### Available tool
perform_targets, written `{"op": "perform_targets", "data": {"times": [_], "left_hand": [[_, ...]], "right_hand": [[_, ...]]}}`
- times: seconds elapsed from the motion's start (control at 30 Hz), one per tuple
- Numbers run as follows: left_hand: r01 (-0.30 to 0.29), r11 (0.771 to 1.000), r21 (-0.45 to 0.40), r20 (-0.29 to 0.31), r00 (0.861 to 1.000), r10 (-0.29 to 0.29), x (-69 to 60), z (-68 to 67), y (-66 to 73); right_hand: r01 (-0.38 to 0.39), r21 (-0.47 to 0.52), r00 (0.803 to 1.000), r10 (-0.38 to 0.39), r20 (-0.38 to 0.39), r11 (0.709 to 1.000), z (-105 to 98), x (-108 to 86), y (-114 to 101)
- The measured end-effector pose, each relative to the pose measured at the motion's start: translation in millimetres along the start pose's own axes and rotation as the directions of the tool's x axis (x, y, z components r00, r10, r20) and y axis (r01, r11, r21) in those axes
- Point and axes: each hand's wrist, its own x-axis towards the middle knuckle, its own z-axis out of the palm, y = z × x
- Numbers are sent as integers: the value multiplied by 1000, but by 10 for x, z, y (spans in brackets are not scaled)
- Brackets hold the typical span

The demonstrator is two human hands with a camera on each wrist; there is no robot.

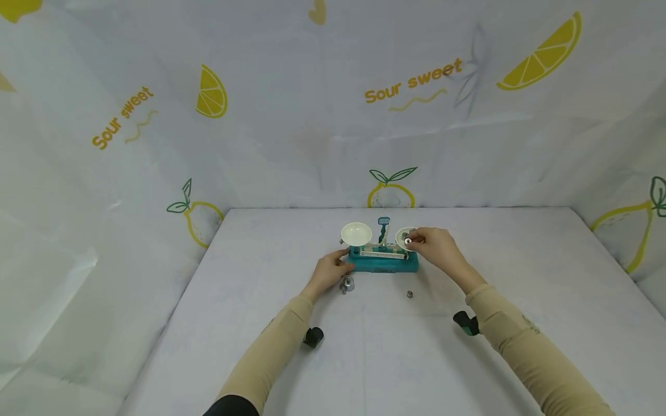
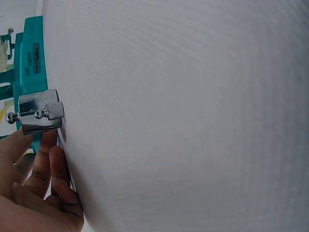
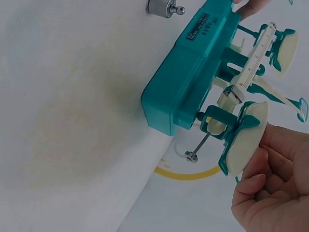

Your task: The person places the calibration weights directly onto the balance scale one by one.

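Note:
A teal balance scale [image 1: 383,264] with two cream pans stands toward the table's far edge. My left hand [image 1: 329,270] grips the left end of its base, fingers partly hidden behind weights in the left wrist view. At the right pan [image 3: 248,140], my right hand [image 1: 433,247] has its fingertips over the rim and seems to pinch a small metal weight [image 1: 408,241]; the pan hides those fingertips in the right wrist view. Another weight appears to lie in that pan. A large chrome weight [image 2: 36,112] and a smaller weight [image 2: 55,110] stand near my left hand.
One small weight [image 1: 410,294] sits alone in front of the scale's right end. The left pan [image 1: 356,234] shows nothing in it. A white cloth covers the table [image 1: 364,358], and a lemon-printed sheet [image 1: 291,144] hangs behind.

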Motion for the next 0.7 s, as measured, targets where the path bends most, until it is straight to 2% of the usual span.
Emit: {"op": "perform_targets", "data": {"times": [0.27, 0.53, 0.7], "left_hand": [[0, 1000, -14, 4, 1000, 0, 4, 10, -9], [7, 1000, -3, -5, 1000, -7, -15, -2, 38], [6, 1000, -5, -6, 1000, -6, -18, -2, 30]], "right_hand": [[-12, -14, 1000, 12, -3, 1000, 1, 5, 13], [49, 5, 995, -49, -85, 999, -41, -59, 10], [54, 19, 994, -52, -100, 998, -55, -124, 13]]}}
